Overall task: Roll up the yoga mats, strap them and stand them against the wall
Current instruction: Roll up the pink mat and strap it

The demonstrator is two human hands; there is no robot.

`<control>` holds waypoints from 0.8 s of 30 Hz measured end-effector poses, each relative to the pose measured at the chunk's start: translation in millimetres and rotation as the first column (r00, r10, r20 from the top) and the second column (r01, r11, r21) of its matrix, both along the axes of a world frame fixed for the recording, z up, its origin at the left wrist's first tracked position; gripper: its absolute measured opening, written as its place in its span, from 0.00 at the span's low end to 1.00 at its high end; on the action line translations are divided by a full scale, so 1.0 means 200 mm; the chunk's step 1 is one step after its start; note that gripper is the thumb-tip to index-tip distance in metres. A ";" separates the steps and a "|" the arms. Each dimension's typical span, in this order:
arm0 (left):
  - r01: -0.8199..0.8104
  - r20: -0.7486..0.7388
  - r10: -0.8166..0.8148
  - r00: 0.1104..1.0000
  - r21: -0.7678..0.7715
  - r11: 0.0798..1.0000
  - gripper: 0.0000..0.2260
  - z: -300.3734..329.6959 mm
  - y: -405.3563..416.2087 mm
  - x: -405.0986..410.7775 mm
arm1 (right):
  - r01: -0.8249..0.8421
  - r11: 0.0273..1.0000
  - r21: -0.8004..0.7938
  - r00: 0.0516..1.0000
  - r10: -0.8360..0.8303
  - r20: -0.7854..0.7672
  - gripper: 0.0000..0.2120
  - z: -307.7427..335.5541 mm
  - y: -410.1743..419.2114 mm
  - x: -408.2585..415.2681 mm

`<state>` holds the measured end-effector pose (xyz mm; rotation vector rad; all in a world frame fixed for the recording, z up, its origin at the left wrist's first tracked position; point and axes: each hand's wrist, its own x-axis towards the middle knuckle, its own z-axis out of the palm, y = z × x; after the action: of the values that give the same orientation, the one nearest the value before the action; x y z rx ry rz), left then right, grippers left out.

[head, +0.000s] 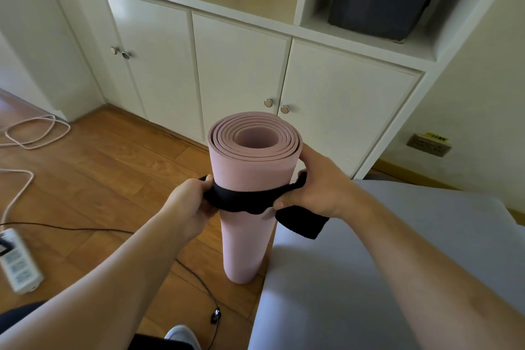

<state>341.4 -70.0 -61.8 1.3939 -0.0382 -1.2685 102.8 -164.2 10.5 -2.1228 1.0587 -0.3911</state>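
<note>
Hands [190,202] [315,190] pinch strap [241,200] (back hidden) round mat [250,173].

Soft, even daylight fills the room, brightest on the white cabinet doors [241,71] and the pale wall at the right. Shadows are faint, only a weak one beside the base of the rolled pink mat [250,193]. The wide lens bends the shelf edges near the frame's borders. The power strip [17,261] at the left edge is smeared by motion blur, while the centre is fairly sharp.
</note>
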 end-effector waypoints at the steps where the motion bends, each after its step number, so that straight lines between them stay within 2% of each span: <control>1: 0.005 0.012 -0.006 1.000 0.029 1.000 0.15 -0.02 -0.01 0.00 | 0.000 1.000 0.004 1.000 0.000 0.002 0.51 0.00 0.00 0.00; 7: 0.068 0.120 -0.087 0.989 0.158 0.985 0.11 -0.09 -0.05 0.02 | -0.008 1.000 0.030 1.000 0.008 -0.015 0.53 0.01 0.01 -0.01; 15: 0.103 0.084 -0.127 0.988 0.248 0.963 0.10 -0.21 -0.11 0.06 | -0.033 0.999 0.002 0.997 0.033 -0.072 0.55 0.01 0.00 0.00; 20: 0.100 0.114 -0.132 0.985 0.251 0.963 0.10 -0.27 -0.14 0.09 | -0.032 0.998 -0.055 0.995 0.027 -0.093 0.52 -0.05 -0.01 -0.01; 24: 0.121 0.186 -0.172 0.967 0.255 0.959 0.12 -0.28 -0.16 0.11 | -0.036 0.999 0.038 0.994 0.039 -0.103 0.47 -0.11 -0.01 0.00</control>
<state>364.1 -101.4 -117.2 1.7586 -0.1361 -1.2769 102.2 -166.9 -10.6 -2.1472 1.0745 -0.2438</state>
